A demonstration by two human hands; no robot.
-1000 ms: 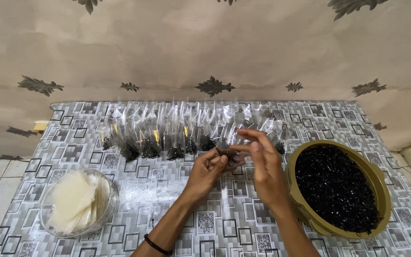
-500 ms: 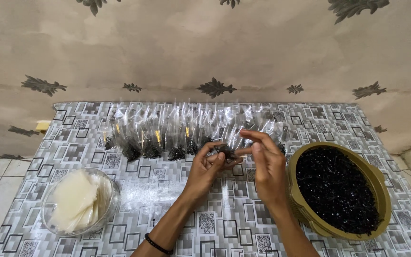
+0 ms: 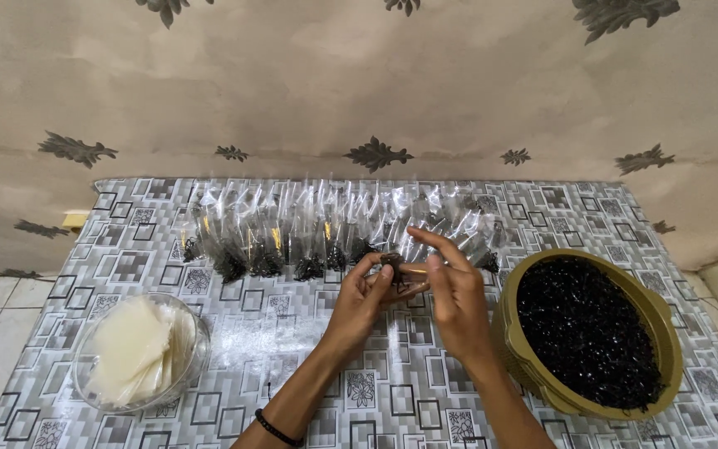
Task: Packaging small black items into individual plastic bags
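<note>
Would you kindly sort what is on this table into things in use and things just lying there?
In use:
- left hand and right hand, together pinching a small clear packet of dark bits
- green bowl of black bits
- row of filled packets

Lying about:
- clear bowl of pale sheets
- patterned tablecloth

The desk [image 3: 234,333] wears a grey cloth patterned with squares and small flowers; at lower right an olive-green basin [image 3: 533,366] brims with glossy black bits [image 3: 587,328]; at lower left, a clear bowl [image 3: 195,349] of pale cream sheets [image 3: 130,349]; beige wall [image 3: 359,83] with dark grey-green leaf motifs; clear packets [image 3: 326,224] with black contents
</note>
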